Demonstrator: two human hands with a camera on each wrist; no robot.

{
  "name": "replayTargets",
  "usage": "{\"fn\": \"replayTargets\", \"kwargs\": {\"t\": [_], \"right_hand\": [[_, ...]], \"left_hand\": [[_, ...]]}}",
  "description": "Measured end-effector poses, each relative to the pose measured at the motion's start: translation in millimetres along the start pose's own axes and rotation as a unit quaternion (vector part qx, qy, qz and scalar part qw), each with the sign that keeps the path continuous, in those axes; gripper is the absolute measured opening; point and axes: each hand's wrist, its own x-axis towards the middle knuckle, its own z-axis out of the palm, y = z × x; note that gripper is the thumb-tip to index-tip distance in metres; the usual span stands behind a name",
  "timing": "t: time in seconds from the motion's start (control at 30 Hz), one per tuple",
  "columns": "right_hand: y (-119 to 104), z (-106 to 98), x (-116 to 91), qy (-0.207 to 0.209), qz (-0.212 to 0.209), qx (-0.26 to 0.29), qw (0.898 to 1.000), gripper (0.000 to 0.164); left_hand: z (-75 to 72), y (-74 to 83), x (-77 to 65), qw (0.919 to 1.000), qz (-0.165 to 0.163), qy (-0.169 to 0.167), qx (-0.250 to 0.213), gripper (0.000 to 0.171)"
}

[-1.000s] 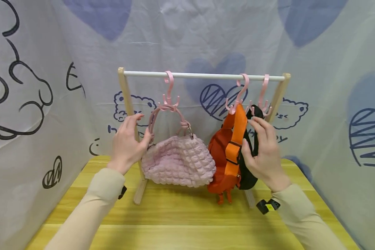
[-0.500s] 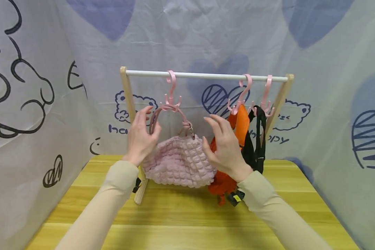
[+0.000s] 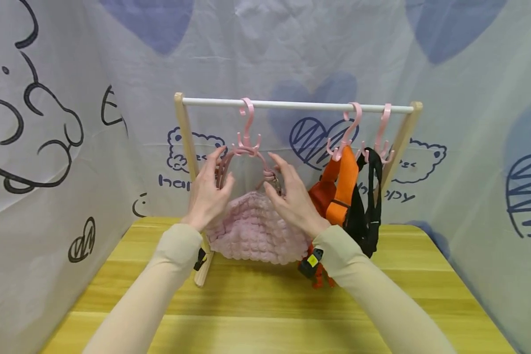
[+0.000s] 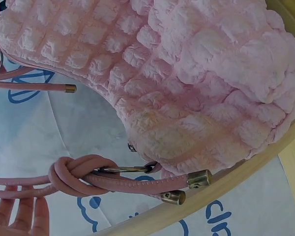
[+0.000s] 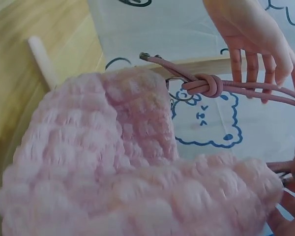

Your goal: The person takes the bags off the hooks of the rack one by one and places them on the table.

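Note:
A pale pink quilted handbag hangs by its pink cord handles from a pink hook. My left hand is at the left side of the handles, its fingers fairly straight. In the left wrist view its fingertips lie right at the paired cords, beyond a knot. My right hand is in front of the bag's right side, thumb and fingers spread beside the right knot and metal ring. It covers part of the bag in the head view.
A white rail on a wooden stand carries the hooks. To the right hang an orange bag and a black-strapped bag on two more pink hooks. Below lies a yellow wood-grain table; printed cloth surrounds it.
My right hand has moved left from the orange and black bags to the pink handbag's handles. My left hand has moved right, in toward the handles.

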Motion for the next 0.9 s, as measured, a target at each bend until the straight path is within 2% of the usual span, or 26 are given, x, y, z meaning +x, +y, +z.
{"fn": "replayTargets", "kwargs": {"t": [0.23,0.5,0.77,0.9], "right_hand": [[-5,11,11,-0.009,0.006,0.086,0.996,0.060],[-13,15,22,0.010,0.008,0.127,0.992,0.050],[-19,22,36,0.074,0.067,0.162,0.982,0.034],[-20,24,39,0.100,0.077,0.183,0.975,0.031]], "left_hand": [[2.4,-2.2,-0.9,0.9990,0.026,-0.014,-0.035,0.066],[5.6,-1.1,2.5,0.9943,0.078,-0.034,-0.065,0.068],[9.6,-0.2,2.7,0.9940,0.091,-0.032,-0.052,0.066],[11.9,-0.3,2.8,0.9937,0.094,-0.031,-0.053,0.064]]}}
